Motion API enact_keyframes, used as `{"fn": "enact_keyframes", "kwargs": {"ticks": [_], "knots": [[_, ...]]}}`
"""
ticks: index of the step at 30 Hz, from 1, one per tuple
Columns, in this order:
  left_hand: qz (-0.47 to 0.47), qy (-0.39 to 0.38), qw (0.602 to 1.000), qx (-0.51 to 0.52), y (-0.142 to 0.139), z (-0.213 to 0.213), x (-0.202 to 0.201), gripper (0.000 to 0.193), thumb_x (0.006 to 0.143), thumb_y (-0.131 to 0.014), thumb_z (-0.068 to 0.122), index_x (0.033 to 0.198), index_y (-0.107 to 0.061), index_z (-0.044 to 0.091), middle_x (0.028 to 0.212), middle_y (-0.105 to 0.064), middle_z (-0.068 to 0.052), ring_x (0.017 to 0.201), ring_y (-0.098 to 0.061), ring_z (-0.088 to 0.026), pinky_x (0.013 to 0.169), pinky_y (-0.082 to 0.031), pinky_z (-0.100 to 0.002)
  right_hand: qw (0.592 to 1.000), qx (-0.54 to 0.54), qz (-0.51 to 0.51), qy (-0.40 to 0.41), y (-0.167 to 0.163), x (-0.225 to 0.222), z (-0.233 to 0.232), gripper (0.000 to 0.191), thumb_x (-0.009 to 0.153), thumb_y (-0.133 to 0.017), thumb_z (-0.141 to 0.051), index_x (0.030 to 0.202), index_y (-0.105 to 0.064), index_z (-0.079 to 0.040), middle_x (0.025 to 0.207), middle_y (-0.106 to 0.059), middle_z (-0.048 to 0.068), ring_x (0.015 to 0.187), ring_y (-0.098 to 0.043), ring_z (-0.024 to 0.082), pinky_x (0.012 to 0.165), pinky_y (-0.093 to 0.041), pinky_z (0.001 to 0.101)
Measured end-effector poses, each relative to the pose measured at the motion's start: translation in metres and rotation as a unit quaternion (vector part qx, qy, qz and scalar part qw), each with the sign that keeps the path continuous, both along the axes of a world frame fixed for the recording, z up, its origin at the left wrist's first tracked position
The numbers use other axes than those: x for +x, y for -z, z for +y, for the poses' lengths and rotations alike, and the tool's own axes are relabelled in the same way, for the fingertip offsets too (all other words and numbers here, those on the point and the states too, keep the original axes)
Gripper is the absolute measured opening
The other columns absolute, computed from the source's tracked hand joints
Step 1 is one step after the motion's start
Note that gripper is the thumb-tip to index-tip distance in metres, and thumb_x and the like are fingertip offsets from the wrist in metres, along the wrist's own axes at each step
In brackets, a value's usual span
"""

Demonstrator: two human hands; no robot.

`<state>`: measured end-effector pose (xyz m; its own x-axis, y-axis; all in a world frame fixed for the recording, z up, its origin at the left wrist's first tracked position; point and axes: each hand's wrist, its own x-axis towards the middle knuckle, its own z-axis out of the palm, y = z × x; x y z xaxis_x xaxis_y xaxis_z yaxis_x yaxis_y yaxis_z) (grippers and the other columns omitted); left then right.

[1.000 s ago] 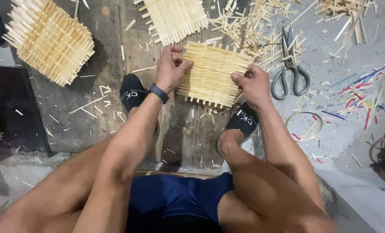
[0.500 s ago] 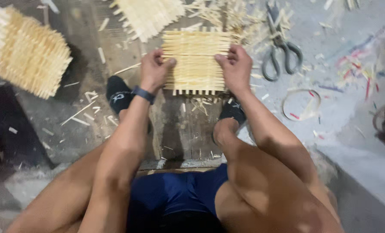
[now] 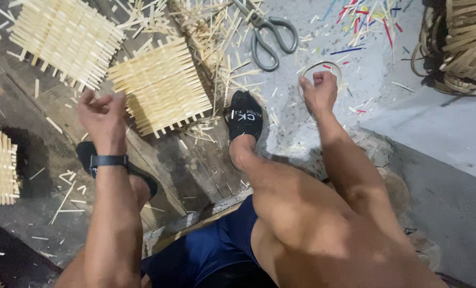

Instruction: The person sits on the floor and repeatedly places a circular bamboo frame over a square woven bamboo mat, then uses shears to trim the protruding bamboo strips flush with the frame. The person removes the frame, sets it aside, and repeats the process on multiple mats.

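The left hand [image 3: 103, 114], fingers loosely curled and holding nothing, has let go of the mat [image 3: 160, 85], which now lies on the board [image 3: 195, 165] beside it. The right hand [image 3: 319, 92] has moved off to the floor [image 3: 435, 128], fingers closed on a thin ring [image 3: 323, 66] below the scissors [image 3: 267, 34].

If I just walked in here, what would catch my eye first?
Probably the pale woven bamboo mat lying on the floor between the person's left hand and black-socked foot. Then the grey scissors at the top, amid scattered splinters, and the right hand closing on a thin ring just below them.
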<state>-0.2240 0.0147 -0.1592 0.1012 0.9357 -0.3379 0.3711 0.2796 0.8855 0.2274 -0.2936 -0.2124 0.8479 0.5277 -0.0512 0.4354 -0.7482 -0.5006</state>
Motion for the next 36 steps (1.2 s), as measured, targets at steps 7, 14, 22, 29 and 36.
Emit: {"fn": "enact_keyframes", "kwargs": {"ticks": [7, 14, 22, 29, 36], "knots": [[0.024, 0.052, 0.989, 0.135, -0.086, -0.010, 0.040, 0.045, 0.104, -0.081, 0.013, 0.138, -0.053, 0.002, 0.127, -0.061, -0.010, 0.110, -0.065, -0.019, 0.094, -0.058, -0.032, 0.944, 0.038, 0.193, 0.265, -0.003, 0.034, 0.056, 0.024, 0.087, -0.077, -0.025, 0.096, -0.068, -0.004, 0.083, -0.074, 0.008, 0.073, -0.072, 0.019, 0.070, -0.059, 0.0364], [0.023, 0.344, 0.803, 0.486, -0.186, -0.029, 0.172, 0.027, 0.095, -0.075, 0.000, 0.121, -0.068, -0.002, 0.122, -0.068, -0.020, 0.112, -0.065, -0.034, 0.097, -0.056, -0.045, 0.919, 0.225, 0.254, -0.201, -0.136, -0.027, 0.117, 0.018, 0.099, -0.069, -0.012, 0.116, -0.069, -0.007, 0.101, -0.072, 0.005, 0.085, -0.070, 0.013, 0.076, -0.062, 0.0263], [-0.146, 0.210, 0.967, -0.018, -0.220, -0.050, 0.175, 0.035, 0.100, -0.073, 0.034, 0.106, -0.072, 0.000, 0.083, -0.070, -0.006, 0.065, -0.062, -0.015, 0.057, -0.055, -0.028, 0.857, 0.305, 0.102, -0.403, -0.223, -0.092, 0.170, 0.014, 0.109, -0.067, -0.023, 0.107, -0.074, -0.012, 0.098, -0.069, -0.002, 0.084, -0.066, 0.010, 0.065, -0.057, 0.0247], [-0.078, 0.148, 0.887, -0.430, -0.181, -0.026, 0.163, 0.086, 0.094, -0.026, 0.087, 0.077, -0.066, 0.012, 0.055, -0.037, 0.010, 0.042, -0.033, -0.005, 0.037, -0.030, -0.020, 0.804, 0.271, -0.098, -0.520, -0.219, -0.139, 0.174, 0.015, 0.090, -0.072, -0.019, 0.099, -0.068, -0.008, 0.095, -0.059, 0.003, 0.093, -0.059, 0.020, 0.070, -0.053, 0.0327], [-0.144, 0.082, 0.911, -0.377, -0.160, -0.039, 0.154, 0.078, 0.092, -0.028, 0.085, 0.064, -0.050, 0.015, 0.048, -0.041, 0.004, 0.037, -0.037, -0.010, 0.034, -0.027, -0.025, 0.816, 0.236, -0.062, -0.524, -0.208, -0.156, 0.188, 0.012, 0.089, -0.073, -0.013, 0.096, -0.067, -0.006, 0.089, -0.055, 0.004, 0.091, -0.059, 0.020, 0.067, -0.050, 0.0315]]}}
